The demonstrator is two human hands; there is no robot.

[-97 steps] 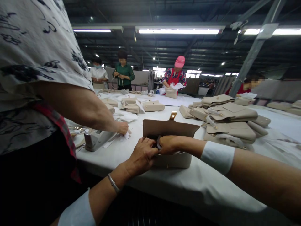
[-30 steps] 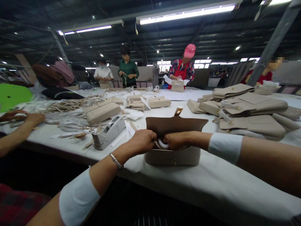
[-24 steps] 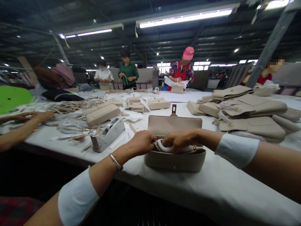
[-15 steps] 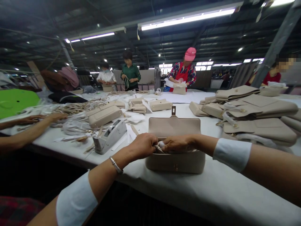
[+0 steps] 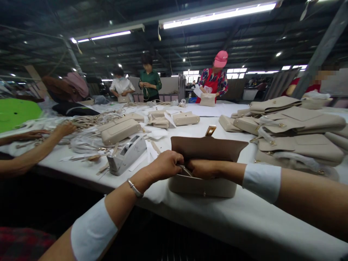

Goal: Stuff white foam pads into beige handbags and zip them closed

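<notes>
Handbag (image 5: 202, 185), beige, at the table's (image 5: 244, 214) near edge, long axis along that edge, flap (image 5: 208, 148) raised. Your left hand (image 5: 165, 165) pinches its left rim; your right hand (image 5: 202, 168) curls into the mouth, grip hidden. Both hands equally near.

Bare tabletop (image 5: 252, 214) lies open to the right of my hands. Just left of them sits a tape dispenser (image 5: 126, 155) among loose strips. Beyond my right hand (image 5: 202, 169), a stack of beige bags (image 5: 293, 139) blocks the way.
</notes>
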